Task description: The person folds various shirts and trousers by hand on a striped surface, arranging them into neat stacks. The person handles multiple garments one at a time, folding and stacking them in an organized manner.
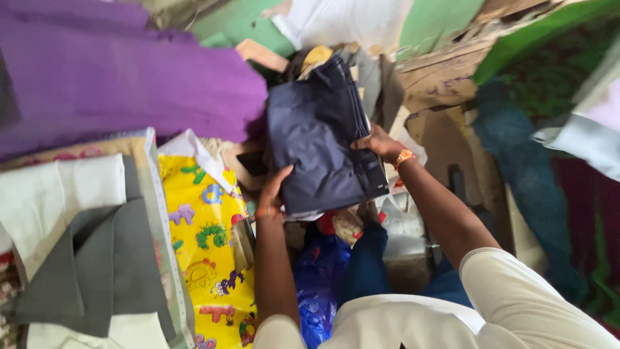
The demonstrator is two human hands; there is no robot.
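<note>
Surface: I see a worktable point(152, 169) with a pale edge strip at 9 o'clock.
On it, far end: purple cloth point(116, 77) at 10 o'clock.
Middle: folded white cloth point(58, 194).
Near end: grey felt point(106, 265) at 8 o'clock.
Beside the edge: yellow animal-print sheet point(210, 252).

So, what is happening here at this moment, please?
A person is holding a folded dark navy garment with both bare hands. The left hand supports its lower edge, and the right hand presses on its right side. The garment is held above a cluttered pile of fabrics. A large purple cloth lies to the left. Below it are a yellow sheet with cartoon animals and folded grey cloth. A blue plastic bag sits near the person's knees.
</note>
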